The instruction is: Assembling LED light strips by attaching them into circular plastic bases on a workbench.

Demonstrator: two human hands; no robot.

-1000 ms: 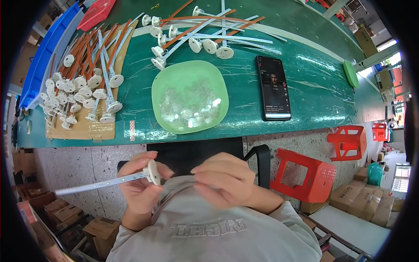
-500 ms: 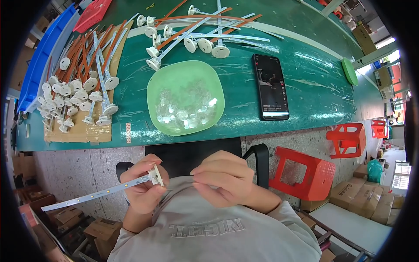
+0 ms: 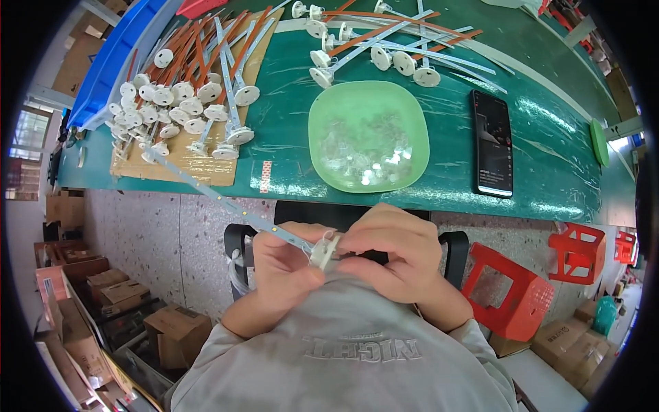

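Note:
My left hand (image 3: 285, 268) is closed round a white round lamp base (image 3: 322, 253) with a LED strip (image 3: 226, 202) fixed to it. The narrow strip slants up and left toward the table edge, and the base's flat face is turned to the right. At that face are the bent fingertips of my right hand (image 3: 398, 250), thumb and forefinger close together. Whatever they pinch is too small or hidden to name. Beyond my hands, on the green table, a light green bowl (image 3: 371, 96) holds many small clear pieces (image 3: 377, 154).
Similar strips with white bases (image 3: 182, 103) lie heaped on cardboard at the left; another group (image 3: 405, 62) lies behind the bowl. A lit phone (image 3: 491, 144) is right of it. A blue tray (image 3: 113, 62), a red stool (image 3: 515, 295) and a chair armrest (image 3: 453, 254) also show.
My right hand has come over to the base in my left hand. The strip's free end has swung upward. The whole view has shifted, so the table things appear further right.

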